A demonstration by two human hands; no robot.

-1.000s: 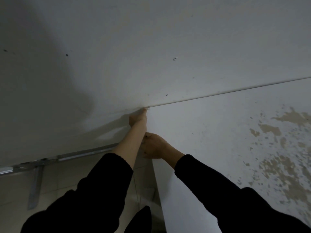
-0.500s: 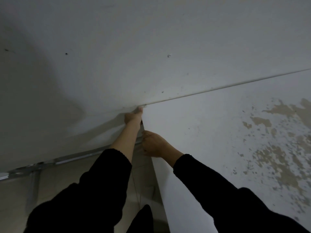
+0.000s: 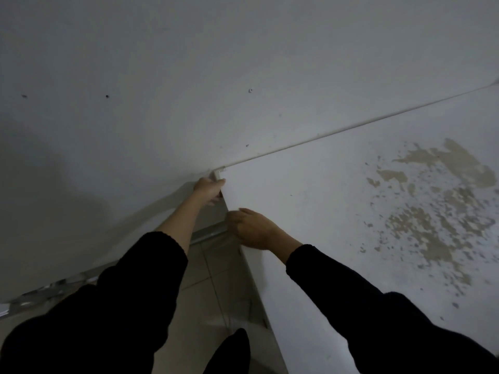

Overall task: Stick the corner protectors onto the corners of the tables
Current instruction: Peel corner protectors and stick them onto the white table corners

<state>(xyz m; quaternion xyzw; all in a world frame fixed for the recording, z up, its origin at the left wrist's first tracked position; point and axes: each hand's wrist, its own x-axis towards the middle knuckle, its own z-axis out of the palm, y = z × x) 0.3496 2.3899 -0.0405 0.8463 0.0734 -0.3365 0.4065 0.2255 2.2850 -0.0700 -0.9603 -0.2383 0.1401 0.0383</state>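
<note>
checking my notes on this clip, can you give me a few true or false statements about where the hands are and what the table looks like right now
1. The left hand is at the table's far corner, by the wall. True.
2. The right hand is raised well clear of the table. False: it rests on the table's left edge, nearer the person than the left hand.
3. The tabletop is spotless white all over. False: the white surface has worn off in brownish patches on the right side.
4. A pale corner protector sits on the far corner, just beyond the left hand's fingers. True.
5. Both sleeves are white. False: they are black.
</note>
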